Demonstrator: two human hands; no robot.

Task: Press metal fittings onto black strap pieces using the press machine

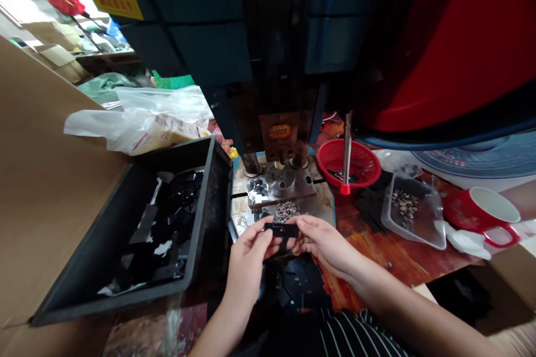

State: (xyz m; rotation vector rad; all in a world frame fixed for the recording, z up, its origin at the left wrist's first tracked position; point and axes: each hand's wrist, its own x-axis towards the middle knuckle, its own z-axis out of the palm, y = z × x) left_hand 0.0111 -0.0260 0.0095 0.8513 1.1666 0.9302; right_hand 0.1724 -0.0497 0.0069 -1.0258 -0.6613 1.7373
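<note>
Shows a blue press [205,53] at twelve o'clock and a black crate [202,212] at nine. Has left hand [247,259] and right hand [324,239] pinched closed on opposite ends of a small black part [282,230], long axis nine-to-three, just short of loose metal pieces [287,211] at twelve.

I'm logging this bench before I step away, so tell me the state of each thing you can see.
Left hand: grip closed on black part
Right hand: grip closed on black part
Black part: held between both hands
Press: on or off, can't tell
Metal bits: loosely piled
Bin: uncovered, holding black pieces
Red basket: uncovered, partly filled
Clear tray: uncovered, partly filled
Mug: uncovered
</note>
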